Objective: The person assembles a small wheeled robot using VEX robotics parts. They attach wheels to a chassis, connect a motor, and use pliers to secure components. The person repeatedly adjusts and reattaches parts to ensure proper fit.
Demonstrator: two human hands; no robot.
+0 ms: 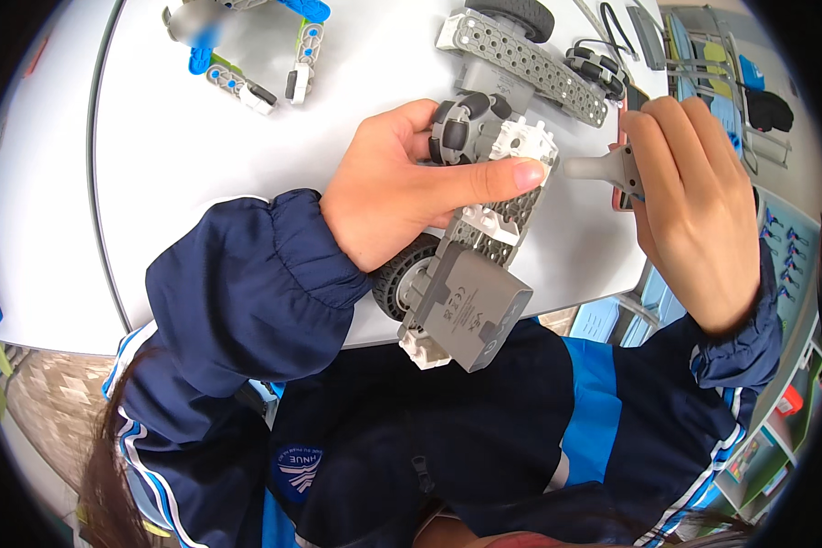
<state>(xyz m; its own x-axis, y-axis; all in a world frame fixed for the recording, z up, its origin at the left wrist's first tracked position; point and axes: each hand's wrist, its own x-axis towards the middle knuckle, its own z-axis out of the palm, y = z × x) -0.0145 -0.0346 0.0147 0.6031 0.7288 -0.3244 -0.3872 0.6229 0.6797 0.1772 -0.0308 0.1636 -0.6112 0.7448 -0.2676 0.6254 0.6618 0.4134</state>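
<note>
My left hand (365, 196) grips a wheeled module of a plastic building kit, its thumb lying along the white connectors (521, 142) at the far end. A grey box-shaped motor (475, 310) forms the module's near end, tilted over the table edge. Along its left side are a black-tyred wheel (395, 281) and, between fingers and thumb, a roller wheel (455, 132). Fingers curled, my right hand (703, 205) holds a small grey hand tool (603, 169). The tool's blunt tip points left at the module, a small gap from it; the handle is partly hidden by my fingers.
A second grey beam module (530, 68) with wheels lies at the back of the white table (210, 155). Left of it stands a linkage (306, 55) with blue and grey parts. A red-edged flat object (623, 201) lies behind my right hand. Shelves (776, 438) stand at right.
</note>
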